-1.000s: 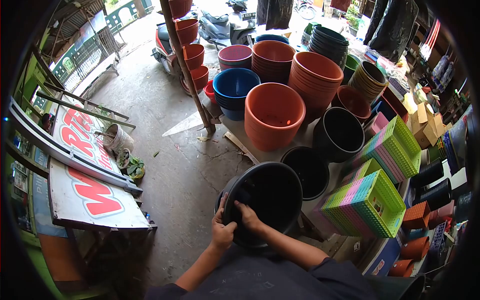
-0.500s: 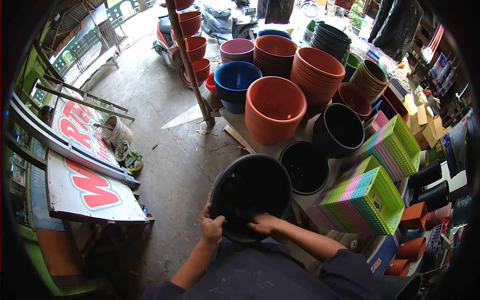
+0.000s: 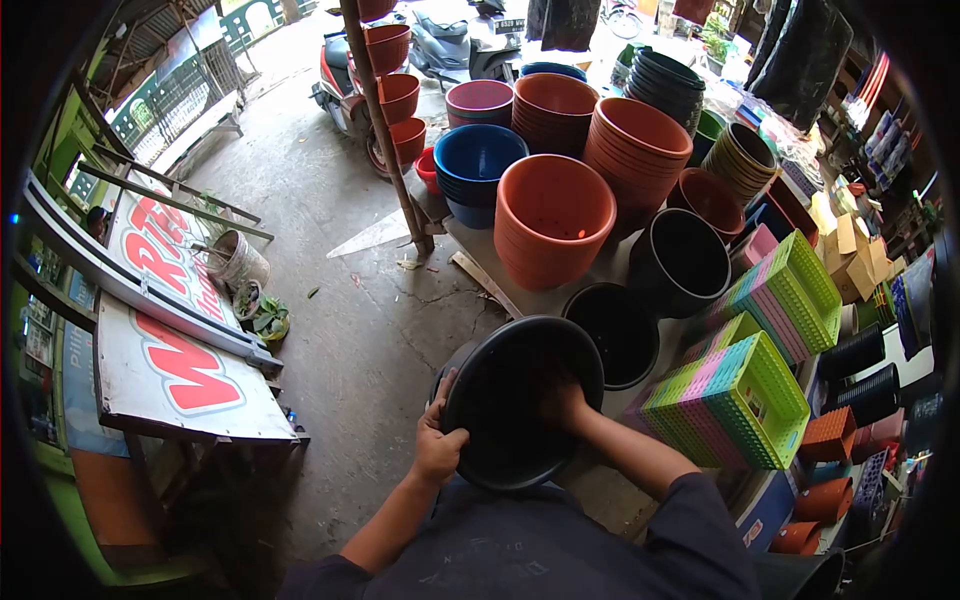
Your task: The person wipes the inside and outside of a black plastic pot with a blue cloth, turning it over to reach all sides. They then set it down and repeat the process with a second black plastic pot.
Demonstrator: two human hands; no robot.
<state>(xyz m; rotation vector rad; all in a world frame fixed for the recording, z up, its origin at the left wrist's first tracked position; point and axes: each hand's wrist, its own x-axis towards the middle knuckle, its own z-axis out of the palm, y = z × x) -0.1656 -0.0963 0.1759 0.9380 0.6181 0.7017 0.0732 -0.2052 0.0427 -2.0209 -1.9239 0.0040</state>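
Observation:
A black tub [image 3: 510,400] is held tilted in front of my body, its opening facing up towards me. My left hand [image 3: 440,440] grips the tub's left rim, with the thumb over the edge and the fingers around the outside. Inside the tub, near its right side, is my right hand [image 3: 568,400]; its fingers are lost in the dark interior. Just beyond the tub's right edge stand a black pot [image 3: 618,335] and a larger black pot [image 3: 680,265].
Stacked orange pots [image 3: 555,220], blue tubs [image 3: 480,165] and green baskets [image 3: 725,395] stand ahead and right. A wooden post [image 3: 385,130] rises ahead. At the left is a white sign board [image 3: 190,375]; parked motorbikes [image 3: 345,100] are farther back.
The tub has shifted slightly right with my left hand. My right hand has moved up and right, deeper into the tub.

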